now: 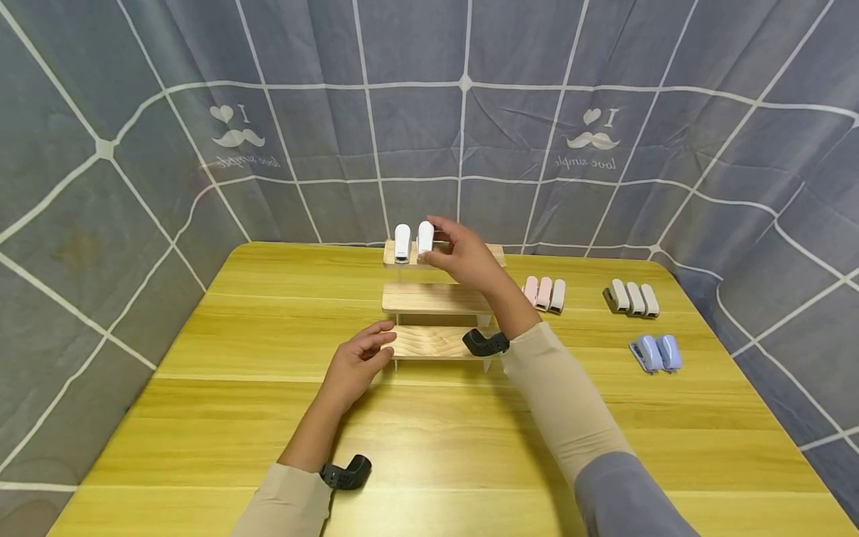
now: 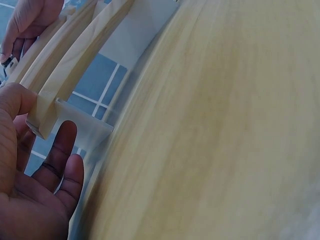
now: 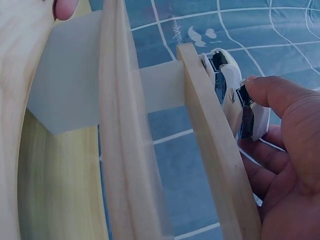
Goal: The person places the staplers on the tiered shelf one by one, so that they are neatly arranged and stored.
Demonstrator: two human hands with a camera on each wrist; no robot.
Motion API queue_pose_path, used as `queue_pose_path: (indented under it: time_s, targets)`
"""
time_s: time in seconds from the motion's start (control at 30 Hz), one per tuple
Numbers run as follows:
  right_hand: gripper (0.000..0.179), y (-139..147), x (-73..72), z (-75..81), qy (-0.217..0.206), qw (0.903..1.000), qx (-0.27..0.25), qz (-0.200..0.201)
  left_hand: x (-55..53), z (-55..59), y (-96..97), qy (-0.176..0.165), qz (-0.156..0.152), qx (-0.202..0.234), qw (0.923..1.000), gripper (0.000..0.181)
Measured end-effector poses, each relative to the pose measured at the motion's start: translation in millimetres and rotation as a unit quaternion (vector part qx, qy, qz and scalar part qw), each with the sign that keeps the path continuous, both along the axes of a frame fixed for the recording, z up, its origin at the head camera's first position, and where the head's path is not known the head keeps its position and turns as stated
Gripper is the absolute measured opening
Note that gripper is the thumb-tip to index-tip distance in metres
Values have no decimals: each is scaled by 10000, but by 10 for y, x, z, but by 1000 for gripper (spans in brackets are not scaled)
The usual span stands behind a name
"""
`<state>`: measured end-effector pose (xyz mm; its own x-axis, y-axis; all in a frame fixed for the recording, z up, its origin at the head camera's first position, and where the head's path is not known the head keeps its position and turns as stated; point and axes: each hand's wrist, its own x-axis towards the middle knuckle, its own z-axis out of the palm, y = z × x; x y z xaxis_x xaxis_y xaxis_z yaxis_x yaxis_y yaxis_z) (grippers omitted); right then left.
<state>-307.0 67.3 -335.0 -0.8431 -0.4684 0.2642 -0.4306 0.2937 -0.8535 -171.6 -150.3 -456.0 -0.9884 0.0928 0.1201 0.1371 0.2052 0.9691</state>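
My right hand [image 1: 465,257] pinches a white mini stapler [image 1: 425,239] between thumb and fingers at the top tier of a wooden stepped stand [image 1: 436,298]. In the right wrist view this held stapler [image 3: 246,112] is close to the shelf board, its dark metal front showing. Just left of it, a second white stapler [image 1: 402,242] stands on the same tier. My left hand [image 1: 356,365] is at the left end of the lowest tier [image 1: 432,343]. In the left wrist view its fingers [image 2: 62,150] are loosely bent, with one fingertip against the board's end.
Right of the stand lie two pink staplers [image 1: 543,292] and a white one [image 1: 557,296]. Farther right are several white staplers [image 1: 634,297], with two blue staplers [image 1: 659,352] nearer me. A grey checked curtain [image 1: 429,134] hangs behind the wooden table [image 1: 268,321].
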Motion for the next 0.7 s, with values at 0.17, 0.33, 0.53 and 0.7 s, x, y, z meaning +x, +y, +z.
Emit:
queue_pose_path:
  time_s: [0.17, 0.33, 0.53, 0.7]
  targets:
    - [69, -13, 4, -16, 40, 9998, 167, -77, -4, 1, 13, 60, -8, -47, 10000, 28]
    - [69, -18, 20, -22, 164, 9987, 465, -123, -4, -2, 15, 43, 5, -56, 10000, 27]
    - [71, -15, 38, -54, 163, 9975, 653, -217, 12, -22, 3, 28, -34, -52, 10000, 28]
    - [71, -10, 45, -55, 289, 9959, 810, -289, 8, -26, 10, 36, -18, -53, 10000, 27]
